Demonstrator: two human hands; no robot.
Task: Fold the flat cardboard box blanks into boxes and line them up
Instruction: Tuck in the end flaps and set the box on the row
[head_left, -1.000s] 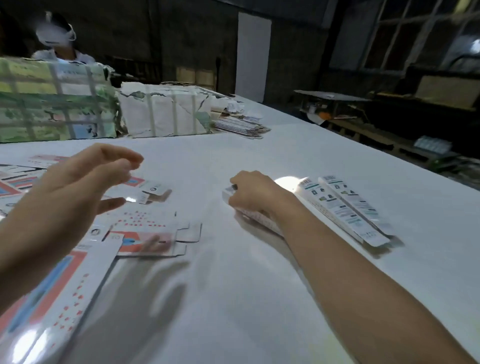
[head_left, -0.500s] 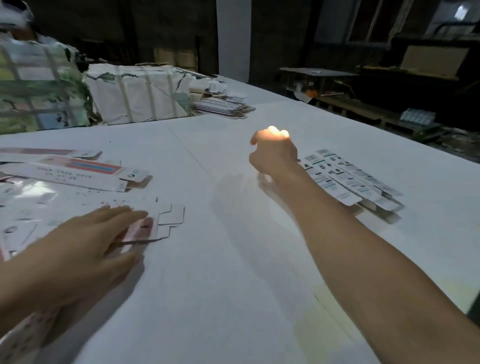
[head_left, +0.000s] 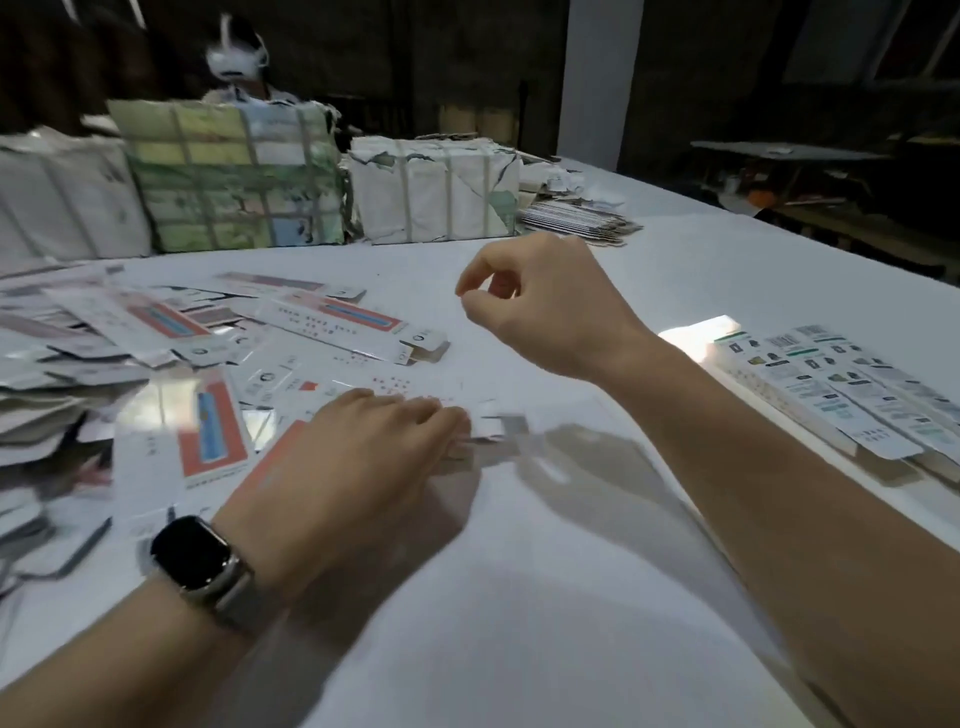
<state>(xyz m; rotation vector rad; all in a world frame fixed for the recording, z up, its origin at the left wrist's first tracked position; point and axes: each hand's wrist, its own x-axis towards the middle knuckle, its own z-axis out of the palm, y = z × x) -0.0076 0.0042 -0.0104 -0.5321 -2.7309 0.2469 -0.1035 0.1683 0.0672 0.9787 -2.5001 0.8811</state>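
Observation:
My left hand (head_left: 358, 467), with a dark watch on its wrist, lies palm down on a flat white and red box blank (head_left: 395, 387) at the table's middle left; its fingertips curl at the blank's end flaps. My right hand (head_left: 545, 306) hovers above the table to the right of it, fingers loosely curled, holding nothing. Several more flat blanks (head_left: 176, 322) lie scattered and stacked to the left. A row of folded long white boxes (head_left: 841, 395) lies side by side at the right.
The white table (head_left: 519, 597) stretches toward me. Wrapped, strapped bundles (head_left: 234, 176) and a pile of flat blanks (head_left: 576, 221) stand at its far edge, with a person in a headset (head_left: 236, 57) behind them. Dark shelving lies beyond the table's right edge.
My right hand has left the row of folded boxes and swung left over the table's middle. My left hand came down onto a flat blank and stays on it. The view turned left.

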